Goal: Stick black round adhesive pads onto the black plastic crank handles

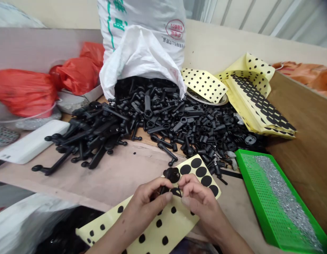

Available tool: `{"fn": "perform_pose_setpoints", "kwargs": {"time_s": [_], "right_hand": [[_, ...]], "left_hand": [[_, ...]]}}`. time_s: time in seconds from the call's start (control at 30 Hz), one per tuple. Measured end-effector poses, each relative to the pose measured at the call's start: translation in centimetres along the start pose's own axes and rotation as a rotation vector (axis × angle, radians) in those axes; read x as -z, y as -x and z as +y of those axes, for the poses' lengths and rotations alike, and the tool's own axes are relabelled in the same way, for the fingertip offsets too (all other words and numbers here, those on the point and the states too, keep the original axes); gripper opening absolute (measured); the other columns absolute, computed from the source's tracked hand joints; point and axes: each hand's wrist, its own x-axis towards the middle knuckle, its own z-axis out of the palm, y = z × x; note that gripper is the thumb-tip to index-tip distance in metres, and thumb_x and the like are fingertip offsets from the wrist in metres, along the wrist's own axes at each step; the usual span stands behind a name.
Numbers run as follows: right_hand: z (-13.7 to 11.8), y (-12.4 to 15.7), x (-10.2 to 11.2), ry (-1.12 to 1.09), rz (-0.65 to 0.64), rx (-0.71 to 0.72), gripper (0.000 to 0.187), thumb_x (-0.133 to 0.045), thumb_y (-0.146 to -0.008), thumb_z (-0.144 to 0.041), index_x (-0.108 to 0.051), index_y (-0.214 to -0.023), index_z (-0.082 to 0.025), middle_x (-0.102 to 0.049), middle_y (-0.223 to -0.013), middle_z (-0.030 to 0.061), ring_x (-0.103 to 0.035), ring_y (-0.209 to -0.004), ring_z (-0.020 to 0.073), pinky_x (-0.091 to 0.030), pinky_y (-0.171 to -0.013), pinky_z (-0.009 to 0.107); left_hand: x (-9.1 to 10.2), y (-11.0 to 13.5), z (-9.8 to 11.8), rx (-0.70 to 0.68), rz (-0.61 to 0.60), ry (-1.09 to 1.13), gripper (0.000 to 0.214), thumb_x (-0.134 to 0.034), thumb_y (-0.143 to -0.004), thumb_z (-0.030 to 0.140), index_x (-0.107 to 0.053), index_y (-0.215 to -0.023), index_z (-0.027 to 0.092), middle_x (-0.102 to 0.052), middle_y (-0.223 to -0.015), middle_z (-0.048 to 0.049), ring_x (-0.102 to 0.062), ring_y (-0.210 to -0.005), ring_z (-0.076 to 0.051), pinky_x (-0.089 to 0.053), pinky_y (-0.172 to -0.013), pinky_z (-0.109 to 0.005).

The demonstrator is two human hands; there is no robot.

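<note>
My left hand (151, 199) is closed around a black plastic part (171, 174), whose rounded, knobbed end sticks out beyond the fingers. The rest of that part is hidden in the palm. Close beside it, the fingers of my right hand (196, 195) are pinched together at a small black piece (177, 192), perhaps a round sticker seen partly edge-on. Below both hands lies a yellow backing sheet (179, 220) with large black dots (200, 171) at its upper right and smaller black spots lower down. My forearms cover part of this sheet.
Black plastic cranks (94, 137) and small fittings (213, 130) spill from a white woven sack (144, 53). On the right are a green tray (258, 204) of small metal pieces and stacked yellow sticker sheets (261, 106). Red bags (25, 91) and a white case (33, 141) sit left.
</note>
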Motion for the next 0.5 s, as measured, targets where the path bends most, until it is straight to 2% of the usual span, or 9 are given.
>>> {"fn": "perform_pose_setpoints", "kwargs": {"time_s": [0.13,0.3,0.5], "right_hand": [[-0.02,0.02,0.35,0.084,0.018,0.029,0.017,-0.064,-0.078,-0.036,-0.061,-0.071,-0.021,-0.050,-0.096,0.0055,-0.048,-0.089,0.0208,-0.039,-0.077,0.030],[-0.17,0.13,0.58,0.142,0.033,0.057,0.017,-0.059,-0.082,-0.036,-0.063,-0.075,-0.022,-0.052,-0.095,0.0051,-0.049,-0.088,0.0202,-0.039,-0.077,0.030],[0.14,0.18,0.51,0.072,0.041,0.055,0.012,-0.062,-0.081,-0.031,-0.066,-0.076,-0.021,-0.054,-0.094,0.0046,-0.051,-0.090,0.0193,-0.040,-0.078,0.029]], "left_hand": [[0.08,-0.03,0.35,-0.009,0.054,-0.085,0.020,-0.054,-0.082,0.034,-0.058,-0.070,0.018,-0.041,-0.062,0.0044,-0.035,-0.057,-0.011,-0.028,-0.052,-0.022],[-0.08,0.00,0.43,0.005,0.083,-0.090,0.021,-0.054,-0.082,0.036,-0.057,-0.071,0.018,-0.040,-0.061,0.0048,-0.035,-0.057,-0.011,-0.029,-0.052,-0.021],[-0.33,0.05,0.42,0.004,0.117,-0.117,0.016,-0.058,-0.077,0.030,-0.056,-0.066,0.018,-0.043,-0.064,0.0037,-0.038,-0.058,-0.011,-0.031,-0.053,-0.021]]}}
